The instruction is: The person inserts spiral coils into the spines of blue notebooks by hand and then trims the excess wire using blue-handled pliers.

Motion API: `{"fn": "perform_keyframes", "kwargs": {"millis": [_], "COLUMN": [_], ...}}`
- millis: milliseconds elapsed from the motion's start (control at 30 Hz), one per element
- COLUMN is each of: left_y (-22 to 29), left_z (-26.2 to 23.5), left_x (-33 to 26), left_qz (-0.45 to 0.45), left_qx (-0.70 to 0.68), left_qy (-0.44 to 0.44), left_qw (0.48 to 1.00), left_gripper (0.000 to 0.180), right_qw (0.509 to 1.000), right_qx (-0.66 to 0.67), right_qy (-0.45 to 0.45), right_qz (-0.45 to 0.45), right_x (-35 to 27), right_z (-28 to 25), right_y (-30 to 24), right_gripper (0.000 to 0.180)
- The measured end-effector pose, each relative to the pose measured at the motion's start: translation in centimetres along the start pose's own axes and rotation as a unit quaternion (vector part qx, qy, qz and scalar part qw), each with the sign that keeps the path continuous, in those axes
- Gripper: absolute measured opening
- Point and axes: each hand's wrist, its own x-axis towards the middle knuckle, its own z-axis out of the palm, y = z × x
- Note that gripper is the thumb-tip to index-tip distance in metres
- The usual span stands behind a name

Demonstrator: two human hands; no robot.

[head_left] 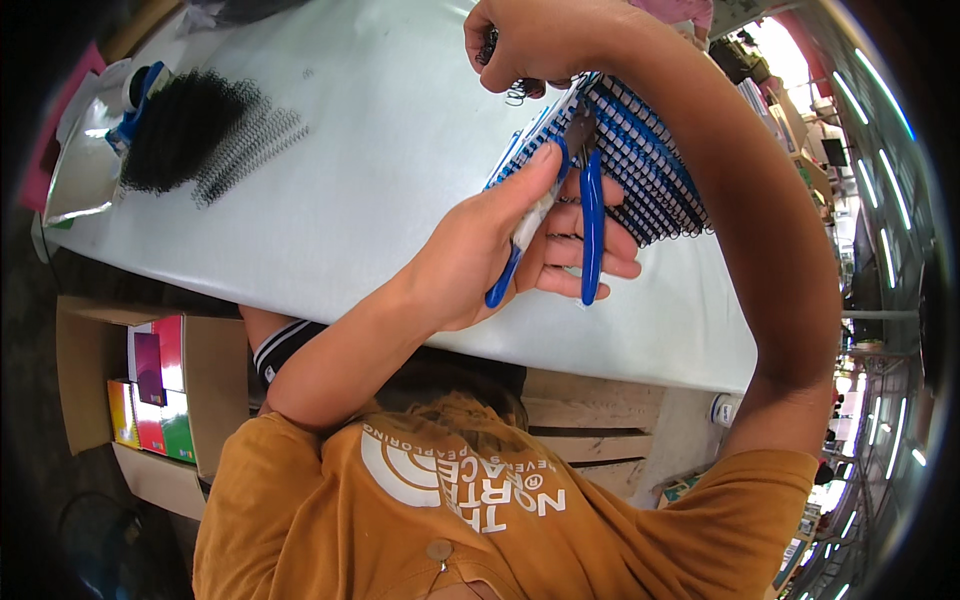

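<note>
One pair of blue-handled cutting pliers (585, 215) sits in the left hand (500, 250), thumb pressed along one handle and the fingers curled loosely behind the other, the two handles standing apart. The metal nose of the pliers points up at the end of a wire binding, just below the right hand (530, 45). That hand is closed into a pinch on a curl of black wire (518, 92) at the top corner of a stack of spiral-bound notebooks (640, 165) (too tightly packed to count, with blue covers and black coils along the edge). The stack lies just beyond the left hand's fingertips and under the right forearm.

Far to the left of both hands lies one loose heap of black binding coils (195, 130), some combs fanned out beside it, and a shiny silver bag (85, 165) further left.

All of it rests on a pale, smooth surface (380, 140). Below the surface, down-left of the left hand, one open cardboard box (80, 375) holds coloured books. The room to the right shows long ceiling lights and cluttered shelves.
</note>
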Motion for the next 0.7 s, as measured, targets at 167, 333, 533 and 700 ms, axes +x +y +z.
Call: {"fn": "perform_keyframes", "kwargs": {"millis": [167, 333, 533, 700], "left_y": [0.0, -0.6, 0.4, -0.4], "left_z": [-2.5, -1.0, 0.5, -2.5], "left_x": [0.7, -0.2, 1.0, 1.7], "left_qz": [0.018, 0.000, 0.007, 0.023], "left_qx": [-0.150, -0.067, -0.030, -0.169], "left_qy": [-0.125, -0.090, -0.003, -0.164], "left_qw": [0.981, 0.994, 1.000, 0.972], "left_gripper": [0.057, 0.057, 0.059, 0.055], "right_qw": [0.998, 0.995, 0.997, 0.992], "right_qx": [0.059, 0.087, 0.048, 0.026], "right_qy": [0.001, 0.039, 0.063, 0.124], "right_qz": [-0.012, 0.010, 0.013, -0.015], "right_x": [0.7, -0.3, -0.4, 0.6], "right_z": [-0.3, 0.0, -0.1, 0.6], "right_y": [-0.1, 0.4, -0.1, 0.6], "right_gripper": [0.017, 0.017, 0.018, 0.018]}}
